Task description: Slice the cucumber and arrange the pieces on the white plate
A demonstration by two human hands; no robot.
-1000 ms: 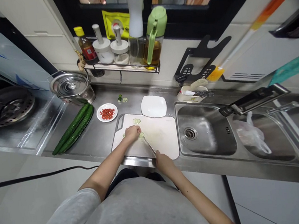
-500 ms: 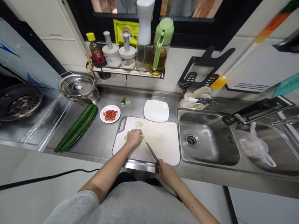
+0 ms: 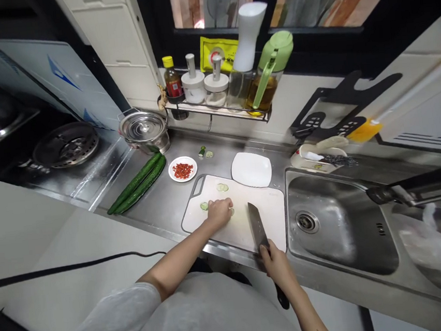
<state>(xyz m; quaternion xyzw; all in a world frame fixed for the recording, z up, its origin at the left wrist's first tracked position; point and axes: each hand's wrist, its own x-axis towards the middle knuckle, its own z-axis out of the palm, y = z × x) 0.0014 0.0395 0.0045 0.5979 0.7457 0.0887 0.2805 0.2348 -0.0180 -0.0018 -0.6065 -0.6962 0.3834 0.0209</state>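
Observation:
My left hand (image 3: 220,212) is closed, fingers curled down over cucumber on the white cutting board (image 3: 200,222). Its grip is mostly hidden, but a green-rimmed cucumber slice (image 3: 204,206) shows at its left and a pale bit at its fingertips. My right hand (image 3: 276,261) is wrapped around the black handle of a kitchen knife (image 3: 256,224). The blade, with its broad side showing, is over the board's right part, apart from my left hand. Farther back on the board lie a few overlapping cucumber slices (image 3: 222,187).
Two whole cucumbers (image 3: 138,183) and a plate of chopped red pepper (image 3: 183,169) lie left of the board. Behind it are a white dish (image 3: 251,170) and cucumber end pieces (image 3: 202,151). The sink (image 3: 339,227) adjoins on the right; a lidded steel pot (image 3: 145,131) stands back left.
The knife has moved right, away from my left hand, and its blade has turned to show its broad side. My left hand stays on the cucumber. The whole view has swung left.

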